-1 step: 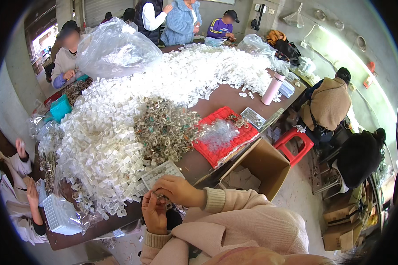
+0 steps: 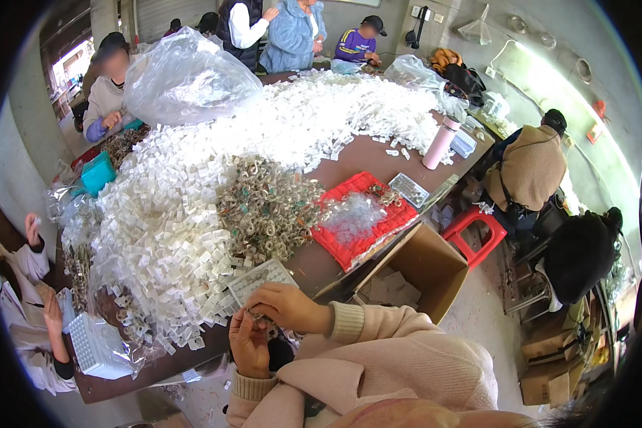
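Observation:
Near the table's front edge, my left hand (image 2: 250, 348) and my right hand (image 2: 291, 307) are together, fingertips closed around something small that they mostly cover. Just beyond them lies a pale tray with rows of round wells (image 2: 258, 281). A heap of small brownish ring-shaped pieces (image 2: 267, 207) rises behind the tray. To its left and behind spreads a large pile of small white plastic pieces (image 2: 160, 221). Right of the heap, a red quilted cloth (image 2: 342, 250) carries small clear pieces and a few brownish ones.
An open cardboard box (image 2: 441, 274) stands against the table's right side, near a red stool (image 2: 476, 232). A pink bottle (image 2: 441, 144) and a small tray (image 2: 409, 190) sit on the table. Stacked trays (image 2: 103, 349) are at the left corner, beside a person's arm (image 2: 55, 332).
At the far left, another person's raised hand has shifted slightly upward. My own hands show no clear movement.

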Tool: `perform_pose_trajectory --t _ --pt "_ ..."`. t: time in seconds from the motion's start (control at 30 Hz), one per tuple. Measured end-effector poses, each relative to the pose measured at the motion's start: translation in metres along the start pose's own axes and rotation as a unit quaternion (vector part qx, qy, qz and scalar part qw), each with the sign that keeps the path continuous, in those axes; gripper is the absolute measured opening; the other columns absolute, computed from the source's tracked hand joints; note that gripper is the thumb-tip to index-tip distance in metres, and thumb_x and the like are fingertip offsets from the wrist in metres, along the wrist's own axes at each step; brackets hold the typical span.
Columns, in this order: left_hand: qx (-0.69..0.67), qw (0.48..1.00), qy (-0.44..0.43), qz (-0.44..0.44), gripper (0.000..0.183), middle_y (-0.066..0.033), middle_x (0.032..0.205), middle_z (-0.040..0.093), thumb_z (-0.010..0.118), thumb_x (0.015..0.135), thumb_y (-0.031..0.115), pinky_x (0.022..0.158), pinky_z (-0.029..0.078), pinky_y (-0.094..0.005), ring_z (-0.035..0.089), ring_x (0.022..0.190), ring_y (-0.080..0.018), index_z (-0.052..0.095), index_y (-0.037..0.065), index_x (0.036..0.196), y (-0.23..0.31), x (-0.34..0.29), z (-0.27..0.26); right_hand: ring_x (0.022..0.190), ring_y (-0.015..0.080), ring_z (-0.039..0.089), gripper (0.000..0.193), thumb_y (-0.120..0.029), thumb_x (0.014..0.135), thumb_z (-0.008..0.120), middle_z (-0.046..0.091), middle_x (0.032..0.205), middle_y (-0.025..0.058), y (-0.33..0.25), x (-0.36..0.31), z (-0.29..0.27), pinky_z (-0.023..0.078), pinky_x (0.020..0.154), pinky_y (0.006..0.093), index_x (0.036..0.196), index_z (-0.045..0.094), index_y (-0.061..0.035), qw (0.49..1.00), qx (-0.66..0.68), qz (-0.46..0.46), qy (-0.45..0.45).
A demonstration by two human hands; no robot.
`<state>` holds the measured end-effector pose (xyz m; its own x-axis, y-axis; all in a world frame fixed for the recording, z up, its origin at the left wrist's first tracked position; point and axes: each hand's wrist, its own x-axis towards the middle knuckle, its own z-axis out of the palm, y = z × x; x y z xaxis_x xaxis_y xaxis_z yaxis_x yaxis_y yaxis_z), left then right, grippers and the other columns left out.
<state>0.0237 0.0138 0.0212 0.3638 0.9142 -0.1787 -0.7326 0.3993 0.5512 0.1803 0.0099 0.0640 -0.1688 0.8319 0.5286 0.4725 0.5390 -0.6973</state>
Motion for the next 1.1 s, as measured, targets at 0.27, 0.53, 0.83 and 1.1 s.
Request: perform_pose_trajectory --t 0.27,0.53,0.83,1.1 --pt "0.004 0.998 0.060 -0.005 0.013 -0.0048 0.093 0.064 0.058 0.095 0.004 0.068 0.051 -0.0282 0.058 0.073 -0.0136 0.059 0.002 0.108 -0.002 0.005 -0.002 0.085 0.0288 0.064 0.032 -0.008 0.072 0.067 0.066 0.093 0.0069 0.006 -0.003 -0.002 0.052 0.074 0.0390 0.104 0.065 -0.0069 0.982 -0.113 -0.149 0.012" --pt "-0.032 0.999 0.031 0.021 0.018 -0.0162 0.099 0.066 0.059 0.096 0.010 0.069 0.047 -0.0324 0.054 0.067 -0.0132 0.061 0.004 0.113 0.000 -0.002 -0.012 0.066 0.0283 0.062 0.015 -0.001 0.081 0.069 0.066 0.083 0.0113 0.036 0.003 -0.022 0.052 0.060 0.0361 0.095 0.071 -0.0066 0.980 -0.131 0.104 0.107" --pt "-0.050 0.999 0.020 -0.001 0.019 -0.0171 0.100 0.067 0.059 0.096 0.009 0.068 0.047 -0.0334 0.056 0.066 -0.0141 0.061 0.003 0.114 0.003 0.002 -0.013 0.081 0.0268 0.063 0.017 -0.004 0.079 0.070 0.065 0.087 0.0069 0.075 0.010 -0.017 0.051 0.068 0.0364 0.095 0.071 -0.0076 0.966 -0.251 0.051 0.028" --pt "-0.053 0.999 0.007 0.012 0.018 -0.0169 0.103 0.068 0.057 0.096 0.006 0.072 0.051 -0.0363 0.060 0.071 -0.0172 0.062 0.006 0.114 0.002 0.006 -0.005 0.078 0.0271 0.066 0.014 0.000 0.079 0.072 0.070 0.088 0.0100 0.019 0.008 -0.013 0.053 0.069 0.0348 0.092 0.070 -0.0039 0.994 -0.076 0.071 0.035"
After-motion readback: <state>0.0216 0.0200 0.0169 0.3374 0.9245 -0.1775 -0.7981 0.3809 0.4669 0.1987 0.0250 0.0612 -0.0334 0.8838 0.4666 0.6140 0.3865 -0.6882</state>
